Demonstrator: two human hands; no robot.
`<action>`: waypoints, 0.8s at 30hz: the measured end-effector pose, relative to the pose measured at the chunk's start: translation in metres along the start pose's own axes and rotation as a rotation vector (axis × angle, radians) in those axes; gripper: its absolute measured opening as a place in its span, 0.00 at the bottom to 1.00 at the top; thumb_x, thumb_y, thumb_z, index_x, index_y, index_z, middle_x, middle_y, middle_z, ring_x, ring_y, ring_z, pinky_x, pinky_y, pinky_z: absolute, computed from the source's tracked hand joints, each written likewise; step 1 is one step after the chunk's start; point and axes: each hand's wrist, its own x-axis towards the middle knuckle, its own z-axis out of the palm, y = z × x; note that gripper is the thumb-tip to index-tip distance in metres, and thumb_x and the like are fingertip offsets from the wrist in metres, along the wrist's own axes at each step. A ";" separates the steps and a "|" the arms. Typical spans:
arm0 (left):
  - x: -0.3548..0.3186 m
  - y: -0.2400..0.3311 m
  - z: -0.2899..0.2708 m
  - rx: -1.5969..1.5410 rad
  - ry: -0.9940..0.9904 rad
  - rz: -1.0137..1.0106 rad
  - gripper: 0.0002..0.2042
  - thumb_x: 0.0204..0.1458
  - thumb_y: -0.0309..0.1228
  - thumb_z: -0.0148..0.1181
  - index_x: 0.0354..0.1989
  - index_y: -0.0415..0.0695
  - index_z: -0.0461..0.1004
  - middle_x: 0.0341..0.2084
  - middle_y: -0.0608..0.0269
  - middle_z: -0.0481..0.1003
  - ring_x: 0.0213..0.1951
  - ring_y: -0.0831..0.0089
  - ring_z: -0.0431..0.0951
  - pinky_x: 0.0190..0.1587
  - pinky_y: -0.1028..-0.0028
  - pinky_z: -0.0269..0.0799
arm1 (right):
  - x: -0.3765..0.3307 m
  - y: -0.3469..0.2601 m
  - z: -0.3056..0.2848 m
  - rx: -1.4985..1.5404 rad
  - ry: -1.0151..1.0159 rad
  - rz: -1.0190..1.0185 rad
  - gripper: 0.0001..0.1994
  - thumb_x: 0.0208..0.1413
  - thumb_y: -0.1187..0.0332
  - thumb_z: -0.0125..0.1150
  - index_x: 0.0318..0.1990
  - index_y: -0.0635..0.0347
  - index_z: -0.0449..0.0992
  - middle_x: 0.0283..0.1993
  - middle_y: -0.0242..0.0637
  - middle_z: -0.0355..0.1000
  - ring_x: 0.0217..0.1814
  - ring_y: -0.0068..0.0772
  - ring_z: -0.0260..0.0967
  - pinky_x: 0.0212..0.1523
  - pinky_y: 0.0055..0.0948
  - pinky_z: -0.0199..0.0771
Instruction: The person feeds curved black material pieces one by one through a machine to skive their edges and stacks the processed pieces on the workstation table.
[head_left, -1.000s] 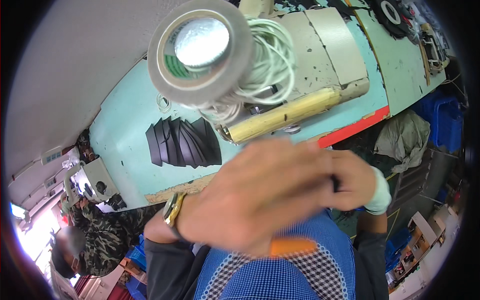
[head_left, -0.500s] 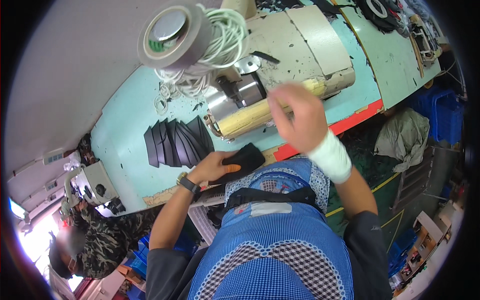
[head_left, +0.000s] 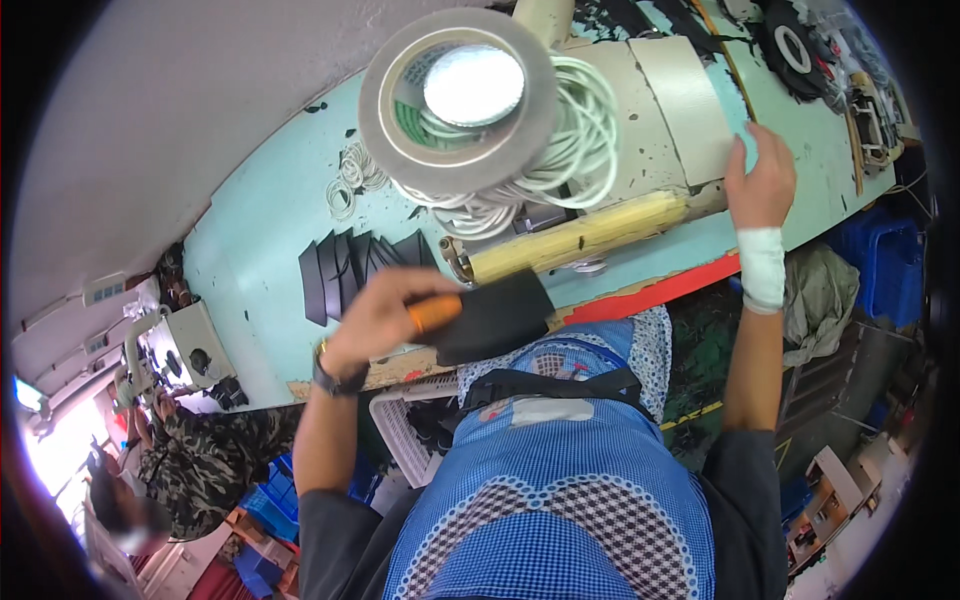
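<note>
My left hand is closed on a flat black piece, which looks like folded fabric or leather, at the table's near edge. An orange cover wraps one of its digits. My right hand, with a white wrap at the wrist, hovers by the right end of a cream sewing machine. Its thumb and fingers are apart, and nothing shows in them. Yellow material covers the machine's near side. Several black cut pieces lie fanned out beyond my left hand, partly hidden by it.
A big tape roll and a coil of white cord loom over the machine, hiding its needle area. A red strip runs along the table edge. A white basket stands below; a co-worker in camouflage is at far left.
My right hand has swung right, from above the yellow-covered part to the machine's right end, and its fingers have spread. My left hand has lifted the black piece slightly. The view has shifted.
</note>
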 end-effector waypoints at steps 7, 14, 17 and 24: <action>0.041 0.009 -0.033 0.132 0.131 -0.010 0.15 0.56 0.37 0.63 0.46 0.40 0.77 0.39 0.64 0.79 0.42 0.76 0.77 0.47 0.73 0.72 | 0.012 -0.109 -0.030 0.972 -0.689 0.153 0.12 0.50 0.69 0.65 0.41 0.66 0.79 0.34 0.45 0.78 0.35 0.38 0.77 0.38 0.29 0.76; 0.052 -0.016 0.003 0.096 0.048 -0.104 0.13 0.62 0.38 0.54 0.32 0.41 0.70 0.15 0.65 0.74 0.15 0.80 0.75 0.17 0.79 0.70 | 0.032 -0.097 -0.065 1.043 -0.833 0.219 0.08 0.50 0.71 0.66 0.36 0.66 0.79 0.31 0.44 0.77 0.31 0.30 0.75 0.35 0.25 0.72; 0.029 -0.011 -0.005 0.037 -0.236 -0.357 0.11 0.60 0.37 0.58 0.35 0.41 0.78 0.19 0.65 0.77 0.21 0.82 0.76 0.23 0.81 0.71 | 0.054 -0.086 -0.117 0.942 -0.236 0.451 0.06 0.57 0.77 0.58 0.39 0.66 0.80 0.37 0.37 0.78 0.35 0.23 0.73 0.40 0.22 0.71; 0.005 -0.087 0.091 0.858 0.262 0.160 0.23 0.47 0.41 0.67 0.48 0.38 0.76 0.36 0.50 0.71 0.42 0.56 0.69 0.45 0.63 0.64 | 0.017 -0.076 -0.068 0.712 -0.400 -0.043 0.06 0.56 0.74 0.58 0.37 0.64 0.79 0.36 0.38 0.77 0.35 0.30 0.73 0.38 0.29 0.72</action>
